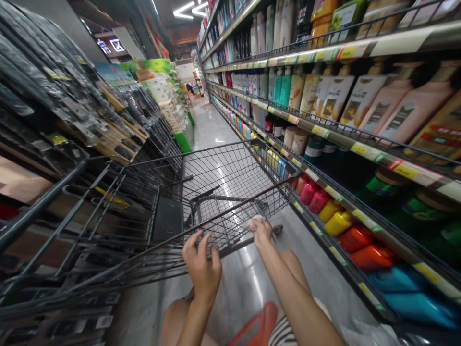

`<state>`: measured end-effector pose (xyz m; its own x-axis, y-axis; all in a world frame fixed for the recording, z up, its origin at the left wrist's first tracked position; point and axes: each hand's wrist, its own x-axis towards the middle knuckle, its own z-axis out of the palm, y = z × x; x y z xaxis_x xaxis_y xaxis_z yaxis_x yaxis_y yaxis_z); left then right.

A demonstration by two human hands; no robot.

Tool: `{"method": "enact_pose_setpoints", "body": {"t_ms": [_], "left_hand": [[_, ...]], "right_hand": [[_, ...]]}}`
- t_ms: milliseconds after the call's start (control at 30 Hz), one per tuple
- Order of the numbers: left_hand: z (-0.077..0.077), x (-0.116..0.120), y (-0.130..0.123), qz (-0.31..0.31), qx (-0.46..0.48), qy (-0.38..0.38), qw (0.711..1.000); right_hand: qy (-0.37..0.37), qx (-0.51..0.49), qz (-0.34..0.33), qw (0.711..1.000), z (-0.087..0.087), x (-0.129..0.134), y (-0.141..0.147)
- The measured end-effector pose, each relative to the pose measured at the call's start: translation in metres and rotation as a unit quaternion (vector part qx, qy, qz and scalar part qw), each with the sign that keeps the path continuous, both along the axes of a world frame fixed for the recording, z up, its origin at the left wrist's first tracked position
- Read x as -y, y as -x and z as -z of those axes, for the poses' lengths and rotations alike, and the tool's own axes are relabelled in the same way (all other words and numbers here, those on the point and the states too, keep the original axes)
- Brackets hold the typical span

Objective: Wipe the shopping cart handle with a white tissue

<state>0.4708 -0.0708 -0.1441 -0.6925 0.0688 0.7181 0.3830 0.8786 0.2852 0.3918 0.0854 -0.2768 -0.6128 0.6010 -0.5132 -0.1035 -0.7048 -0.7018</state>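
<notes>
A grey wire shopping cart (219, 216) stands in front of me, its long side nearest my hands. My right hand (262, 233) is closed on a crumpled white cloth or tissue (255, 222), held at the wire mesh of the cart's near side. Nothing is in my left hand (202, 266); its fingers are apart and slightly bent, with the tips at the near mesh. Whether those fingertips touch the wire I cannot tell. Inside the cart no goods show, and the floor is visible through the mesh.
Shelves of bottles (333, 96) line the right side, with coloured bottles (338, 223) low down. Packaged goods hang on a rack (72, 91) at the left. The shiny aisle floor (212, 125) runs ahead. An orange-red object (257, 327) lies between my legs.
</notes>
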Motion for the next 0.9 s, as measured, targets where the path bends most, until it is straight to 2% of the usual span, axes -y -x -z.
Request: {"method": "enact_pose_setpoints", "body": {"t_ms": [100, 200, 367, 500, 567, 633, 767, 900], "left_hand": [[-0.004, -0.013, 0.013, 0.07, 0.034, 0.063, 0.995], [0.005, -0.025, 0.022, 0.124, 0.071, 0.112, 0.983], [0.027, -0.034, 0.027, 0.114, 0.069, 0.171, 0.976], [0.038, -0.038, 0.029, 0.107, 0.074, 0.209, 0.969], [0.043, -0.039, 0.03, 0.108, 0.085, 0.232, 0.963], [0.048, -0.039, 0.031, 0.112, 0.094, 0.266, 0.953], [0.06, -0.035, 0.032, 0.124, 0.097, 0.323, 0.933], [0.067, -0.032, 0.034, 0.131, 0.106, 0.337, 0.926]], "right_hand": [[0.019, -0.027, 0.0, 0.999, -0.017, 0.004, 0.0], [0.029, -0.052, 0.015, 0.998, -0.036, 0.008, -0.003], [0.012, -0.101, 0.022, 0.995, -0.076, 0.011, -0.01], [-0.069, -0.126, 0.006, 0.99, -0.097, 0.013, -0.011], [-0.108, -0.117, -0.005, 0.987, -0.095, 0.012, -0.011], [-0.134, -0.095, -0.009, 0.986, -0.086, 0.01, -0.011], [-0.148, -0.047, 0.003, 0.988, -0.062, 0.004, -0.01], [-0.16, -0.049, -0.002, 0.986, -0.051, -0.001, -0.008]]}}
